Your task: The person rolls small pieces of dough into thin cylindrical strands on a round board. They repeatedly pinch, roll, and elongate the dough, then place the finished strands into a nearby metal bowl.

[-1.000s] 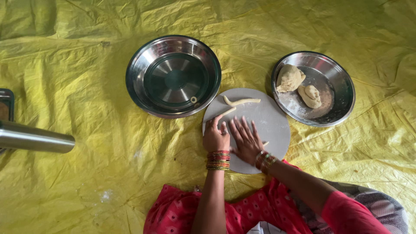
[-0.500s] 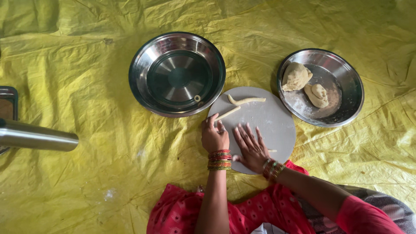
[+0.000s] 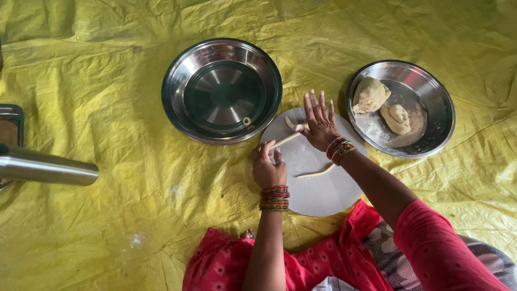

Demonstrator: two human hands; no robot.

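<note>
Rolling dough strand (image 3: 284,141) on round board (image 3: 318,188): my right hand (image 3: 319,123) spread flat over its far end, left hand (image 3: 268,168) curled, fingertips pinning near end.

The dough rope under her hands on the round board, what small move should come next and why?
Probably roll the right hand back toward her over the dough rope. That palm lies flat on its far end, the left hand touches its near end, and the rope looks uneven. A second strand lies apart on the round board.
</note>
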